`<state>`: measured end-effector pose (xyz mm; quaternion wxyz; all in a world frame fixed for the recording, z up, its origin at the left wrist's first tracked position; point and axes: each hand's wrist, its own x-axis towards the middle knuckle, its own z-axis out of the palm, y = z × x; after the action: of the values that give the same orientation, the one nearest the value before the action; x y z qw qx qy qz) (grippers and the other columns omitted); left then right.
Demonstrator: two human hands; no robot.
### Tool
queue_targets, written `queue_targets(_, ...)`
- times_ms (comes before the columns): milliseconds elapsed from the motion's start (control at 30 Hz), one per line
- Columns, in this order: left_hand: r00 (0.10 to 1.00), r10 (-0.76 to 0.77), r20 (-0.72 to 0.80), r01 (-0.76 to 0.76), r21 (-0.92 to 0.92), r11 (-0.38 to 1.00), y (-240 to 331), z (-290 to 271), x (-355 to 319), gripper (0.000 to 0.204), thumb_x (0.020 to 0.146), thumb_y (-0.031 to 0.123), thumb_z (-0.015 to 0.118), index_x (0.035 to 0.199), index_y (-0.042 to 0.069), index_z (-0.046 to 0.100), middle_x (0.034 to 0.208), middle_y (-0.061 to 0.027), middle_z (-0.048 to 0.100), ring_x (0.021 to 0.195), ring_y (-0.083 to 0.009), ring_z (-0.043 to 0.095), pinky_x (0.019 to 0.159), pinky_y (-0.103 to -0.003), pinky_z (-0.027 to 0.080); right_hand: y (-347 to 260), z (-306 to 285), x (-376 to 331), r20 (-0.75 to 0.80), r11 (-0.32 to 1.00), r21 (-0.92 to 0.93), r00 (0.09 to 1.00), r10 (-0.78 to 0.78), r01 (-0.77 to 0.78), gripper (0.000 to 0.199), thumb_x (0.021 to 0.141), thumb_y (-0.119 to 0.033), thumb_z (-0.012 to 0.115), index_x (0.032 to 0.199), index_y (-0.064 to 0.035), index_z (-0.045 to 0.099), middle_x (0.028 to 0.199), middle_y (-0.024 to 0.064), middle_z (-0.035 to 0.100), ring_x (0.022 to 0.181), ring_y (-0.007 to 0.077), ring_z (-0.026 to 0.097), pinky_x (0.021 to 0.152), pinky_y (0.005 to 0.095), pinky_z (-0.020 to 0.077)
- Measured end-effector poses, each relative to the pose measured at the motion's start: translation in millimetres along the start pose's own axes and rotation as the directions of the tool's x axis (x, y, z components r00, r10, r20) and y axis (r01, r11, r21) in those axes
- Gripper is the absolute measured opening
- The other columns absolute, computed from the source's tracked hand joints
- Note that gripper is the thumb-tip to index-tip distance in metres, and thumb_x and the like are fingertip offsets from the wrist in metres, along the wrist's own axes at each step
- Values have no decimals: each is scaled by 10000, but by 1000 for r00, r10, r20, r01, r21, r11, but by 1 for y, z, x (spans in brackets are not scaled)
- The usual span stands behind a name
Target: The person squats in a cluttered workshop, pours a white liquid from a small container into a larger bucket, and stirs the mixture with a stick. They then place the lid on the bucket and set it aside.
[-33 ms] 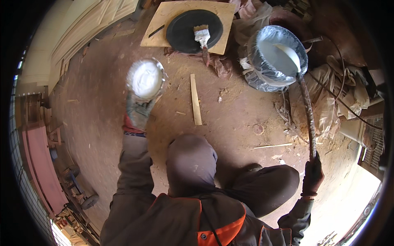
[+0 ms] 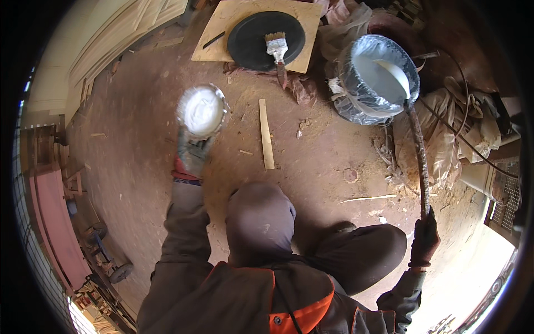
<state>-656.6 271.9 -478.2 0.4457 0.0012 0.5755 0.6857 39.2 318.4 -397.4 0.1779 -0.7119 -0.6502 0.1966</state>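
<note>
My left hand (image 2: 193, 155), in a grey and red work glove, is closed round a round tub (image 2: 201, 110) full of a thick white substance; motion blurs the tub. Over on the right, my gloved right hand (image 2: 425, 239) grips the lower end of a long, paint-crusted stick (image 2: 419, 158). The stick's far end rests at the rim of a bucket (image 2: 347, 78) wrapped in clear plastic. Pale whitish liquid lies in this bucket, and a white curved piece, apparently the stick's coated end, reaches into it.
A paintbrush (image 2: 276, 50) lies on a black disc (image 2: 245, 42) atop a wooden board (image 2: 214, 53). One thin wood strip (image 2: 266, 133) is on the dusty floor. Crumpled plastic sheeting (image 2: 445, 133) and a hose (image 2: 463, 83) sit beside the bucket. Panels (image 2: 119, 44) lean at far left.
My left hand and the tub have shifted slightly to the right and a little nearer. My right hand keeps its hold on the stick, almost unmoved.
</note>
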Motion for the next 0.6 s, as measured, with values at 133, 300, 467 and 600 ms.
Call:
queue_targets(133, 969, 60, 238, -28, -135, 990, -89, -68, 44, 747, 1033, 529, 700, 1610, 110, 481, 1532, -97, 618, 1377, -271, 619, 1151, -434, 542, -2, -5, -4, 30, 996, -26, 996, 89, -88, 484, 1016, -37, 689, 1494, 5, 629, 1298, 182, 771, 1105, 188, 738, 962, 346, 586)
queue_targets(300, 987, -7, 158, 48, -260, 964, -153, -110, 68, 653, 1053, 405, 718, 1569, 56, 522, 1515, -110, 630, 1344, -272, 637, 1164, -424, 530, -5, -8, -9, 5, 998, 50, 999, 37, -37, 465, 1022, -36, 691, 1473, 60, 632, 1309, 122, 766, 1091, 157, 689, 943, 315, 568)
queue_targets(467, 995, -99, -10, 97, -119, 988, -173, -125, 83, 592, 1065, 397, 691, 1552, 92, 550, 1484, -76, 648, 1305, -246, 641, 1109, -410, 535, -17, -13, -11, 6, 989, -6, 989, 146, -146, 478, 1055, -95, 685, 1521, -11, 616, 945, 19, 695, 669, 64, 488, 561, 256, 440)
queue_targets(600, 991, -115, -68, 107, -104, 989, -183, -136, 84, 508, 1092, 342, 658, 1531, 99, 579, 1450, -60, 665, 1291, -236, 641, 1085, -375, 540, -25, -17, -12, -10, 987, -80, 990, 140, -140, 465, 1079, -98, 640, 1536, -21, 605, 890, 11, 663, 669, 76, 504, 574, 261, 439)
